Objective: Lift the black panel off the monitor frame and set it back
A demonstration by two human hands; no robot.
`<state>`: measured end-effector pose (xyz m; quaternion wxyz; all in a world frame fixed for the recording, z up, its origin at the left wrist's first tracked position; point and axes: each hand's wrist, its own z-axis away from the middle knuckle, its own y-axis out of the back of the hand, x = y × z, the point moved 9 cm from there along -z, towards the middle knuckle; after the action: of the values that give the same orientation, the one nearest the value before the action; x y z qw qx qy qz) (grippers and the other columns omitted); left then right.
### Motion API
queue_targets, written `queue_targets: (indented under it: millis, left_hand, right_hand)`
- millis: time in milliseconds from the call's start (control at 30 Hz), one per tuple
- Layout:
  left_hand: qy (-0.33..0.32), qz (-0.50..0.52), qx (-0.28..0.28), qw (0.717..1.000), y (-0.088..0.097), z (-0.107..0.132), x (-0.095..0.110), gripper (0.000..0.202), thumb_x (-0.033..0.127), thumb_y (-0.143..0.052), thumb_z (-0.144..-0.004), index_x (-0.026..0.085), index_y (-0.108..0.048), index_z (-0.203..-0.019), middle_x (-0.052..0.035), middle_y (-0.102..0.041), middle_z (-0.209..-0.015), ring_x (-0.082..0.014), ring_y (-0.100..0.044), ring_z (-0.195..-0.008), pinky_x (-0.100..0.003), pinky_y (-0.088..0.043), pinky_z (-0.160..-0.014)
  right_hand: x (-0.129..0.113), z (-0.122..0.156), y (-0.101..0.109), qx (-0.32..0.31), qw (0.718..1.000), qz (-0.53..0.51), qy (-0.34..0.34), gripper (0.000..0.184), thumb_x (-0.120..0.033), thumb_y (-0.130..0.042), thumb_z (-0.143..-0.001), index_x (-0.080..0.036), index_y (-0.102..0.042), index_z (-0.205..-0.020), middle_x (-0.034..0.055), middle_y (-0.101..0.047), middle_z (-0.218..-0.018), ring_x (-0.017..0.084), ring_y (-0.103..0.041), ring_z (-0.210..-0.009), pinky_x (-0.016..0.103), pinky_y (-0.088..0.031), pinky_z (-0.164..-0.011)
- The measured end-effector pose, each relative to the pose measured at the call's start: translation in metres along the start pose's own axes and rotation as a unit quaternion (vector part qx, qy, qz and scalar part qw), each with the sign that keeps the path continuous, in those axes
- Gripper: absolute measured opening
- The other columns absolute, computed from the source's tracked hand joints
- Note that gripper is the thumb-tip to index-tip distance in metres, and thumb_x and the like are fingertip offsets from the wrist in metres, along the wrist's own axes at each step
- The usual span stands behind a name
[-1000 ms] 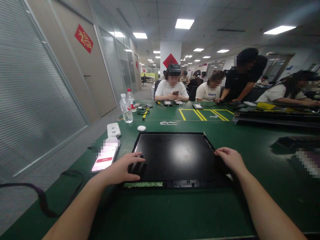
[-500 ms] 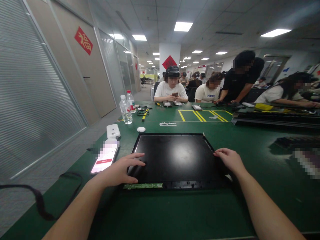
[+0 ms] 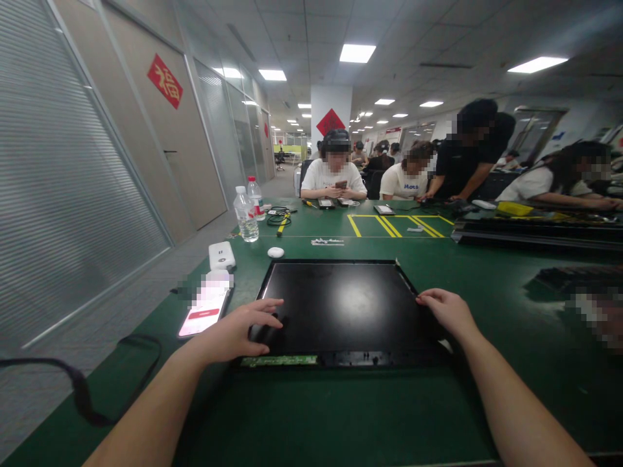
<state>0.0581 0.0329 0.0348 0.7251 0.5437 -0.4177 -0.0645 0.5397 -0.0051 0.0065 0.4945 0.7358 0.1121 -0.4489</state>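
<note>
Lit overhead by rectangular white ceiling light panels (image 3: 357, 53), walled left by grey slatted glass partitions (image 3: 73, 194), floored in pale grey flooring (image 3: 141, 288).

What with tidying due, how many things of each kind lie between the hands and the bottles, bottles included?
Screen: 1
Phone: 1
White box: 1
White puck: 1
Strip of white bits: 1
Bottles: 2
Total: 7

The left hand (image 3: 233, 331) lies flat on the near left corner of the panel (image 3: 341, 305); the right hand (image 3: 448, 311) grips its right edge. A phone (image 3: 204, 311) lies just left of the left hand, bottles (image 3: 246, 214) well beyond.
</note>
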Motion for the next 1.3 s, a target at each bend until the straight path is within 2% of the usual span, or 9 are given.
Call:
queue_targets:
  millis: [300,500,633,767,867,967,1067,1167,1300]
  left_hand:
    - [0.003,0.005,-0.001,1.0,-0.001,0.0,-0.003,0.04,0.033,-0.075,-0.076,0.033,-0.077,-0.116,-0.0048,-0.044,-0.162,-0.0329,-0.044,-0.145,-0.05,-0.039,-0.116]
    - [0.043,-0.037,0.008,0.998,-0.001,-0.002,-0.012,0.051,0.053,-0.072,-0.08,0.033,-0.073,-0.126,-0.0062,-0.043,-0.162,-0.0352,-0.042,-0.146,-0.05,-0.04,-0.115]
    - [0.059,-0.056,0.088,0.993,0.006,-0.009,-0.018,0.057,0.057,-0.061,-0.086,0.025,-0.068,-0.133,-0.0135,-0.044,-0.159,-0.0365,-0.044,-0.144,-0.051,-0.036,-0.117]
    - [0.085,-0.075,0.181,0.977,0.016,-0.012,-0.033,0.069,0.049,-0.057,-0.088,0.016,-0.051,-0.148,-0.0194,-0.047,-0.155,-0.0363,-0.047,-0.141,-0.051,-0.037,-0.117]
    - [0.132,-0.101,0.205,0.964,0.018,-0.013,-0.049,0.064,0.044,-0.053,-0.088,0.009,-0.055,-0.142,-0.0244,-0.052,-0.15,-0.0398,-0.048,-0.14,-0.054,-0.037,-0.116]
    - [0.171,-0.111,0.19,0.96,0.015,-0.014,-0.06,0.057,0.044,-0.049,-0.088,0.008,-0.065,-0.13,-0.0255,-0.057,-0.145,-0.0413,-0.05,-0.138,-0.055,-0.037,-0.116]
    - [0.178,-0.12,0.168,0.962,0.013,-0.015,-0.063,0.055,0.045,-0.046,-0.089,0.008,-0.07,-0.122,-0.0245,-0.06,-0.143,-0.0403,-0.052,-0.137,-0.052,-0.038,-0.117]
    - [0.175,-0.123,0.173,0.962,0.015,-0.015,-0.061,0.053,0.041,-0.044,-0.089,0.008,-0.072,-0.119,-0.0243,-0.061,-0.142,-0.0402,-0.055,-0.135,-0.052,-0.039,-0.116]
    - [0.166,-0.122,0.18,0.962,0.018,-0.017,-0.061,0.052,0.037,-0.043,-0.086,0.009,-0.075,-0.116,-0.0233,-0.063,-0.139,-0.04,-0.059,-0.13,-0.052,-0.042,-0.114]
  right_hand:
    - [0.002,-0.002,0.0,0.004,1.0,0.001,0.016,0.022,-0.04,-0.062,-0.067,-0.024,-0.076,-0.071,0.0053,-0.077,-0.081,0.027,-0.07,-0.086,0.033,-0.047,-0.072]
    - [0.003,-0.001,0.0,-0.003,1.0,0.006,0.0,0.023,-0.041,-0.062,-0.065,-0.024,-0.077,-0.072,0.005,-0.077,-0.081,0.027,-0.07,-0.087,0.033,-0.047,-0.072]
    - [0.002,-0.001,-0.001,-0.005,1.0,0.005,0.004,0.025,-0.043,-0.062,-0.064,-0.024,-0.076,-0.072,0.0055,-0.077,-0.079,0.026,-0.069,-0.084,0.033,-0.046,-0.071]
    - [0.001,-0.002,-0.002,-0.005,1.0,-0.008,0.01,0.026,-0.042,-0.06,-0.065,-0.023,-0.076,-0.074,0.0056,-0.077,-0.081,0.026,-0.07,-0.086,0.033,-0.046,-0.073]
    - [0.0,-0.002,-0.002,-0.001,1.0,-0.017,0.019,0.027,-0.043,-0.06,-0.066,-0.023,-0.075,-0.075,0.0059,-0.077,-0.08,0.026,-0.07,-0.084,0.033,-0.047,-0.074]
    - [0.0,-0.001,-0.002,0.005,1.0,-0.019,0.025,0.031,-0.045,-0.06,-0.067,-0.022,-0.076,-0.079,0.0067,-0.077,-0.08,0.026,-0.069,-0.08,0.034,-0.047,-0.073]
    - [0.0,0.0,0.0,0.007,1.0,-0.019,0.023,0.035,-0.046,-0.057,-0.069,-0.021,-0.076,-0.083,0.0069,-0.077,-0.078,0.025,-0.067,-0.073,0.035,-0.046,-0.071]
    - [0.004,-0.001,0.007,0.026,1.0,0.01,0.007,0.033,-0.045,-0.056,-0.071,-0.021,-0.076,-0.083,0.0058,-0.074,-0.072,0.024,-0.065,-0.068,0.035,-0.045,-0.068]
    - [0.013,-0.006,0.01,0.038,0.997,0.064,-0.025,0.026,-0.039,-0.059,-0.069,-0.023,-0.076,-0.08,0.0061,-0.075,-0.078,0.024,-0.066,-0.072,0.034,-0.045,-0.066]
